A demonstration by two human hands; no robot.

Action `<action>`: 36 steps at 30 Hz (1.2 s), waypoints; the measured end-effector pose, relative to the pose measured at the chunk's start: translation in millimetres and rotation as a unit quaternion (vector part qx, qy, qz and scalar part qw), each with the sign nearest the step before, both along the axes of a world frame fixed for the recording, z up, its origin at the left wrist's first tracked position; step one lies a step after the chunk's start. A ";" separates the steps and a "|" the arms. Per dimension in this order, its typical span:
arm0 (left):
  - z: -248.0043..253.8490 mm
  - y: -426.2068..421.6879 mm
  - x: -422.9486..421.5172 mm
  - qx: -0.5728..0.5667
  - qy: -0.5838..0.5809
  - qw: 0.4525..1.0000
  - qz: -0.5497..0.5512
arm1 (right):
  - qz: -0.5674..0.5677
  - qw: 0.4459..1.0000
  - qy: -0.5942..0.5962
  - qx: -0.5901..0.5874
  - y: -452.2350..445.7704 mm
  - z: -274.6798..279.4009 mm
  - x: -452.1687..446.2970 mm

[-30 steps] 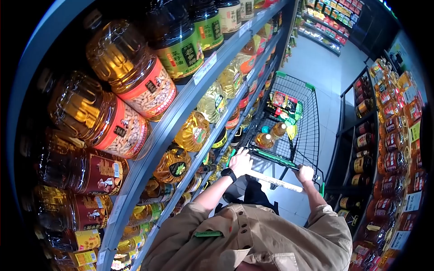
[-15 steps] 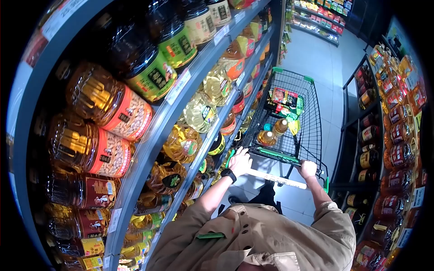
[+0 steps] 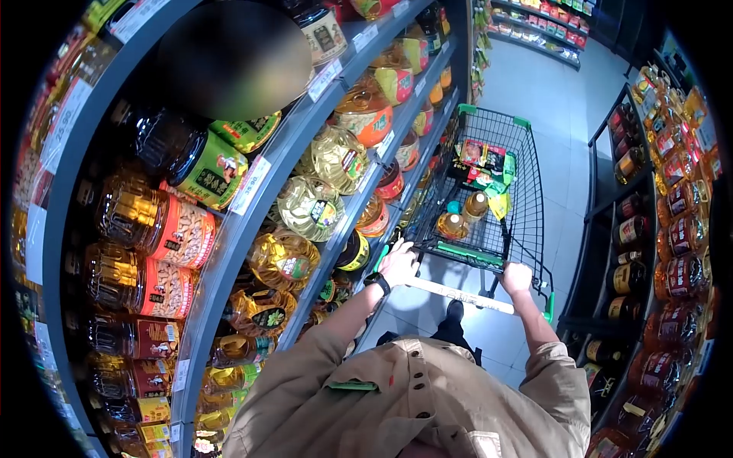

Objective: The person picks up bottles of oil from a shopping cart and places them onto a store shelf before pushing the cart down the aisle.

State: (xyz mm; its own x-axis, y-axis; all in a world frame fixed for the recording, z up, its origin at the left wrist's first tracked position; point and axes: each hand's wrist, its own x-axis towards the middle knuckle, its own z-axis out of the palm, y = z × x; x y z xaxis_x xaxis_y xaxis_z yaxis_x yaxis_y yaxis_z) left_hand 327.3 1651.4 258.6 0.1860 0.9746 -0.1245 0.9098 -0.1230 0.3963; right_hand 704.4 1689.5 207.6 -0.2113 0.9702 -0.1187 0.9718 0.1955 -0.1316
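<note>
My left hand (image 3: 398,265), with a dark watch on its wrist, is closed over the left end of the shopping cart's white handle (image 3: 462,296). At the handle's right end, my right hand (image 3: 517,278) is wrapped in a fist. Ahead of both hands is the black wire shopping cart (image 3: 527,164) with green corners. Near its back lie two bottles of golden liquid, one bottle (image 3: 453,226) with a pale cap and another bottle (image 3: 475,206) beside it. Farther forward are red and green packages (image 3: 482,160) and a yellow packet (image 3: 499,204).
Shelves of large oil bottles (image 3: 179,233) rise close on my left, with price tags along their edges. To the right stands a dark rack (image 3: 592,221) of bottles. Tiled aisle floor (image 3: 527,80) runs forward to another stocked shelf (image 3: 542,27). A blurred patch covers the upper left.
The left-hand shelf bottles have shifted down and left in view as I move forward with the cart. Both hands stay on the handle, and the cart's contents keep their places.
</note>
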 end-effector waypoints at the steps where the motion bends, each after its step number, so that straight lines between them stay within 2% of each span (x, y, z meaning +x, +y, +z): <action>1: -0.7 7.1 1.5 -0.005 -0.003 1.000 0.002 | 0.000 1.000 0.001 -0.009 6.6 0.0 2.0; 6: 0.9 39.0 13.8 -0.032 -0.020 0.999 0.032 | -0.007 1.000 0.001 -0.011 36.9 9.3 8.0; 8: -16.4 52.5 14.1 -0.018 -0.013 0.999 0.036 | -0.007 1.000 0.003 -0.005 49.3 4.8 12.6; 14: -5.2 88.2 24.2 -0.039 -0.015 0.999 0.007 | -0.013 1.000 0.016 -0.005 83.9 6.2 21.3; 18: -27.9 99.2 26.8 0.048 -0.015 0.999 0.018 | -0.012 1.000 0.017 -0.004 102.4 2.6 25.7; 24: -19.3 121.2 37.4 -0.002 -0.012 0.999 0.033 | -0.011 1.000 0.020 -0.010 129.5 -0.7 31.9; 26: -35.9 129.9 34.0 0.035 0.017 0.999 0.018 | 0.006 0.999 0.031 0.034 133.8 -5.5 34.8; 28: -15.9 141.9 38.5 -0.032 -0.006 0.999 0.017 | 0.012 0.999 0.023 0.038 141.7 -18.0 36.3; 32: -15.6 148.0 41.9 0.024 -0.008 0.999 0.037 | 0.010 0.999 0.032 0.016 156.4 -5.6 32.4; 36: -10.0 161.3 39.0 -0.008 -0.010 0.999 0.049 | -0.013 0.999 0.044 -0.007 164.8 -5.6 27.1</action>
